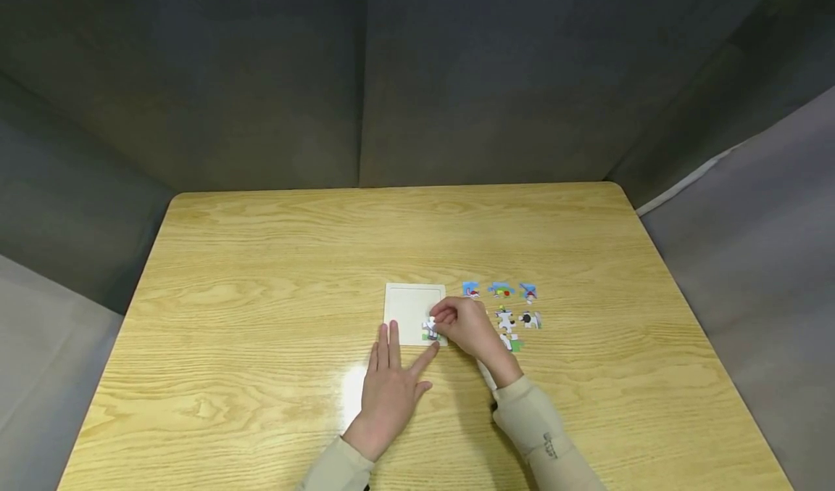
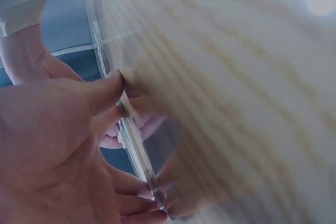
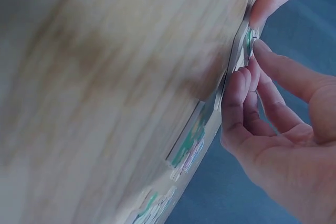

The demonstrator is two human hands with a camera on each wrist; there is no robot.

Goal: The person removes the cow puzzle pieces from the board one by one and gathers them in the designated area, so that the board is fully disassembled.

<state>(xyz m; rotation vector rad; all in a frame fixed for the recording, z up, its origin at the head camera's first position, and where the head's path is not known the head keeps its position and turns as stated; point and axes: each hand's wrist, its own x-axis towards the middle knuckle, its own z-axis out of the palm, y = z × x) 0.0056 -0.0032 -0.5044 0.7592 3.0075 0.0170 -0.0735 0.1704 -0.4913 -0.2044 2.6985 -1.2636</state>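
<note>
A square, pale puzzle tray (image 1: pixel 406 306) lies on the table. In its near right corner is a jigsaw piece (image 1: pixel 430 328) with white, grey and green print. My right hand (image 1: pixel 466 324) pinches this piece between thumb and fingers; in the right wrist view the thumb (image 3: pixel 286 69) presses at its edge, low over the tray. My left hand (image 1: pixel 389 397) lies with spread, straight fingers at the tray's near side, its index finger reaching toward the corner with the piece. In the left wrist view the left palm (image 2: pixel 52 150) hides part of the tray's edge.
Right of the tray, loose jigsaw pieces lie in rough rows: a blue and red one (image 1: pixel 470 289), a white one (image 1: pixel 505 322), one with a black spot (image 1: pixel 530 320) and several others. The wooden table (image 1: pixel 261 281) ends at dark curtains (image 1: pixel 261 77) behind.
</note>
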